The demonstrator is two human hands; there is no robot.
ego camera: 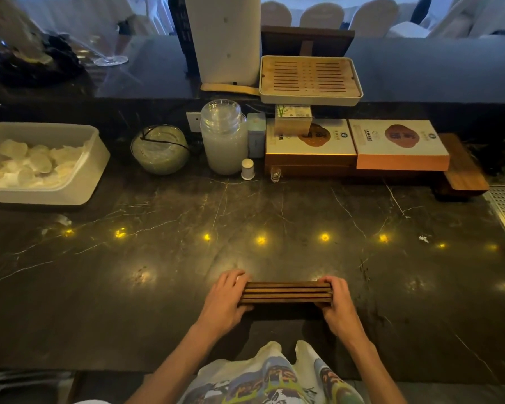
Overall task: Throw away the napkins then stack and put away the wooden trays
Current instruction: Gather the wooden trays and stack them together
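1. Dark wood fills the lower centre of the frame: a stack of wooden trays (286, 293), thin slabs lying one on another with edges flush, seen edge-on above a black veined marble counter (274, 223).
2. Both hands are on it. The left hand (225, 298) clasps the stack's left end, fingers curled over the far side and thumb at the near side. The right hand (337, 301) grips the right end the same way. Neither hand holds anything else.
3. Whether the stack rests on the counter or is raised just off it cannot be told; a shadow lies beneath it.
4. Judged from the layout, stacking looks finished and the putting-away step is in hand. No napkin shows near the trays, which suggests that part is done.
5. The next move calls for carrying the stack level, both ends squeezed evenly so no slab slides out, to wherever the trays are kept. That place is not identifiable in the frame.
6. Along the back, well apart from the hands: a white plastic tub (41, 196) of pale rounds at upper left, a lidded glass jar (223, 141) and a slatted tea tray (309, 78) at upper centre, and printed boxes (400, 144) and a wooden board (464, 170) at right.
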